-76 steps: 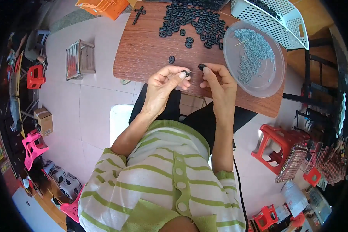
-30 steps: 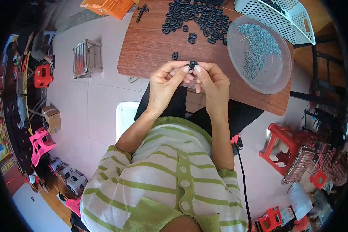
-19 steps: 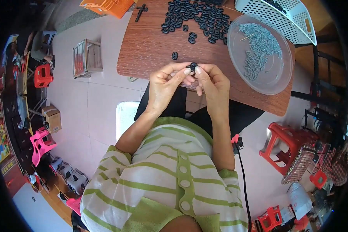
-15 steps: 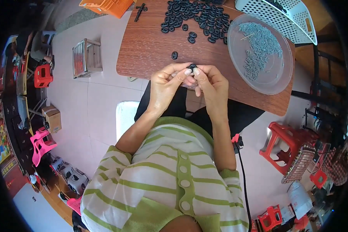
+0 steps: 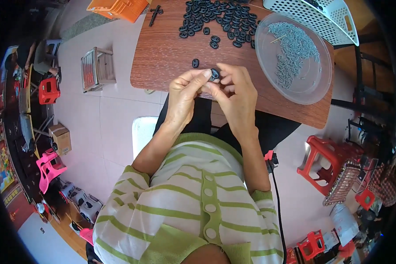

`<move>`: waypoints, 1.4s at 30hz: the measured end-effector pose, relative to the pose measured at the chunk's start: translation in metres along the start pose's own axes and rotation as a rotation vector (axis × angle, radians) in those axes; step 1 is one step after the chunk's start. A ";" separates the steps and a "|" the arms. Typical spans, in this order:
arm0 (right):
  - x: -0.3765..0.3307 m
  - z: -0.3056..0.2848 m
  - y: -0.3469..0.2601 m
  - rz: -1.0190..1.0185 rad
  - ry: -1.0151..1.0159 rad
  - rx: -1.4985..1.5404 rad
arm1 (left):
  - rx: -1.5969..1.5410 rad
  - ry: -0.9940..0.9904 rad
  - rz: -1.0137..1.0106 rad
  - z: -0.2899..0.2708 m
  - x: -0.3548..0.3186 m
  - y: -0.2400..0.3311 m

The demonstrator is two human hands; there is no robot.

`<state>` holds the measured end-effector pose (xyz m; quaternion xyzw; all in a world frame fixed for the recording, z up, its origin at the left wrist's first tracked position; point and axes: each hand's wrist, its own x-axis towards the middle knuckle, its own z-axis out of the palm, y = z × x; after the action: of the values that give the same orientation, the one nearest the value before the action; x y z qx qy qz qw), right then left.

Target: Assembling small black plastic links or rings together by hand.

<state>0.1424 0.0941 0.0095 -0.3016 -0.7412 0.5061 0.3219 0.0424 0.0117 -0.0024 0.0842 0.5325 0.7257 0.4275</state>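
Observation:
Between the thumb and fingers of my left hand (image 5: 183, 94) is a black oval cord lock (image 5: 214, 75) with two round holes, held above the table's near edge. My right hand (image 5: 238, 92) is close beside it; its index finger and thumb are apart, the other fingers loosely curled. Whether the right fingertips touch the piece is hard to see. One similar loose piece (image 5: 195, 63) lies just beyond my left hand. Farther back, a pair of them (image 5: 214, 42) rests near a large spread of the same black pieces (image 5: 237, 22).
On the brown wooden table (image 5: 163, 61), a clear round tub (image 5: 310, 90) at right holds many small slender grey-blue pieces (image 5: 292, 53). Behind it stands a white perforated basket (image 5: 334, 26). An orange crate (image 5: 119, 9) is at far left, and a red stool (image 5: 323, 165) stands at lower right.
My right index finger and thumb have come away from the black piece and spread apart. The piece now sits in my left hand, more of its face showing. The view has shifted slightly.

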 end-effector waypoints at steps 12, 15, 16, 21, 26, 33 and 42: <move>0.004 -0.009 0.006 -0.026 -0.035 0.123 | 0.019 -0.056 0.144 0.012 -0.005 -0.001; 0.004 -0.016 0.014 0.074 -0.127 0.300 | 0.147 -0.156 0.205 0.000 -0.004 -0.002; 0.003 -0.018 0.015 0.069 -0.129 0.302 | 0.248 -0.255 0.226 -0.007 -0.003 -0.002; -0.006 -0.027 0.014 0.207 -0.263 0.435 | 0.218 -0.348 0.214 -0.011 -0.011 -0.001; -0.018 -0.019 0.021 0.239 -0.237 0.559 | 0.231 -0.339 0.331 -0.010 -0.017 -0.007; -0.011 -0.012 0.012 0.148 -0.205 0.470 | 0.165 -0.291 0.465 -0.011 -0.008 -0.017; 0.021 -0.017 0.005 0.137 -0.180 0.307 | 0.419 -0.276 0.438 0.001 0.023 0.010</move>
<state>0.1435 0.1214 0.0129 -0.2519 -0.6587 0.6590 0.2614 0.0239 0.0282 -0.0014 0.3803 0.5764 0.6567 0.3031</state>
